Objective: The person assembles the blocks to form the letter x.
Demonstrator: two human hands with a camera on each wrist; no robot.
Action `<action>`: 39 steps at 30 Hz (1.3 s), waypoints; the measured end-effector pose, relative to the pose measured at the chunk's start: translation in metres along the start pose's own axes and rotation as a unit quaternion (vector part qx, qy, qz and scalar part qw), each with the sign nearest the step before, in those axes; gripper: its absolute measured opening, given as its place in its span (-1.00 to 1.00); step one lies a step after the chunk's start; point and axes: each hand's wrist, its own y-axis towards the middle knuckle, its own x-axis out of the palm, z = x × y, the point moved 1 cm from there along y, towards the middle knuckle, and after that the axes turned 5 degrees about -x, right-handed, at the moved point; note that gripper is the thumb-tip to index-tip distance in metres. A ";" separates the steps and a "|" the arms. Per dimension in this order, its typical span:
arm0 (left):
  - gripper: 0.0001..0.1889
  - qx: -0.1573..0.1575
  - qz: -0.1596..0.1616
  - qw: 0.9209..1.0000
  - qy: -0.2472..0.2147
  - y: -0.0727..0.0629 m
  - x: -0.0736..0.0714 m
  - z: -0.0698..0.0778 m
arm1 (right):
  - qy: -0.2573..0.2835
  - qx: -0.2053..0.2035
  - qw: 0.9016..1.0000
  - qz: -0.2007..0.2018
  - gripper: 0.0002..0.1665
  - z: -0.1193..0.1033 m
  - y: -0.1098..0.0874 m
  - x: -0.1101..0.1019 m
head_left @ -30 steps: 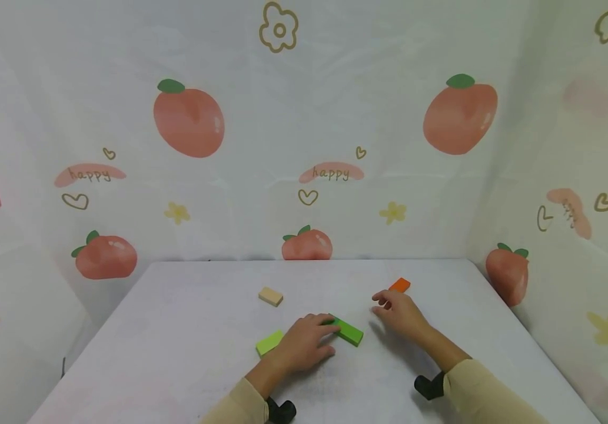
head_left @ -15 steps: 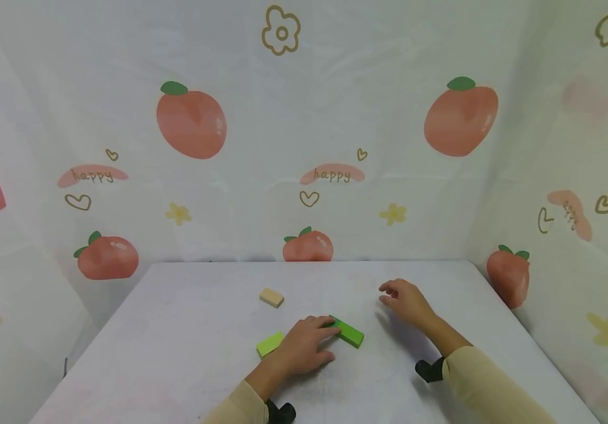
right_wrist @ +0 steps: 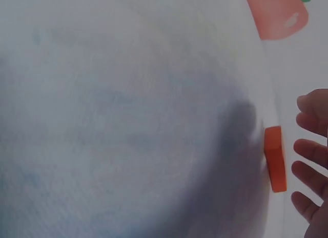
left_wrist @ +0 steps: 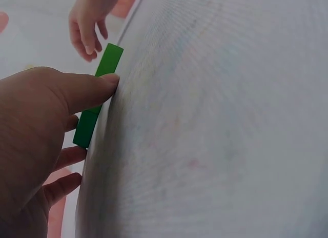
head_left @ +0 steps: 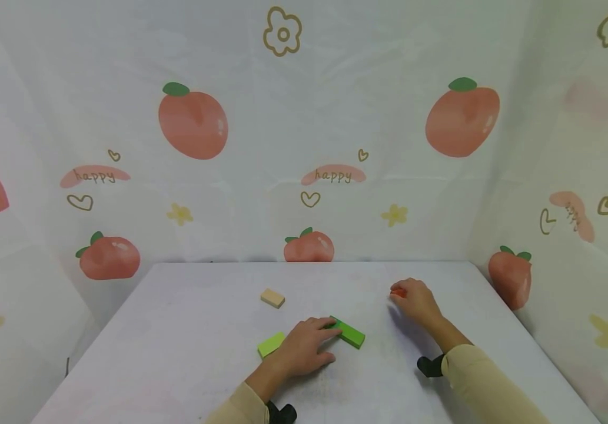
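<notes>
Head view: fruit-printed walls (head_left: 325, 106) border a perhaps smudged tabletop (head_left: 198, 341) bearing blocks (head_left: 352, 335).

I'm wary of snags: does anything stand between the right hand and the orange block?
Nothing visible does: the right hand is beside the orange block, and the right wrist view shows no other object between them.

on table (head_left: 192, 330): left hand (head_left: 306, 347) between near-left block (head_left: 269, 344) and middle block (head_left: 351, 334); rear block (head_left: 272, 298) behind; right block (head_left: 398, 292) rightmost, beside right hand (head_left: 417, 301).
</notes>
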 end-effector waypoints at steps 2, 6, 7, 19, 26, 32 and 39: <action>-0.45 -0.001 -0.003 1.000 -0.001 0.000 0.001 0.000 | -0.016 -0.008 1.000 0.007 -0.79 0.002 -0.001 0.000; -0.44 0.000 -0.006 1.000 0.000 -0.001 0.003 -0.003 | -0.034 -0.007 0.999 0.007 -0.78 0.004 -0.002 -0.001; -0.44 0.001 -0.005 1.000 0.000 -0.001 0.003 -0.003 | -0.034 -0.004 0.999 0.004 -0.77 0.004 -0.001 -0.001; -0.37 0.019 -0.005 1.000 0.008 -0.006 0.003 -0.005 | -0.082 -0.008 0.995 -0.060 -0.55 0.009 0.000 0.003; -0.36 0.015 -0.016 1.000 0.008 -0.008 0.000 -0.001 | -0.097 -0.012 0.991 -0.087 -0.45 0.014 0.000 0.004; -0.36 0.013 -0.026 1.000 0.007 -0.007 -0.002 0.000 | -0.084 -0.002 0.989 -0.118 -0.39 0.018 0.001 0.004; -0.36 0.016 -0.025 1.000 0.008 -0.007 0.001 -0.002 | -0.110 -0.009 0.986 -0.129 -0.39 0.020 0.001 0.001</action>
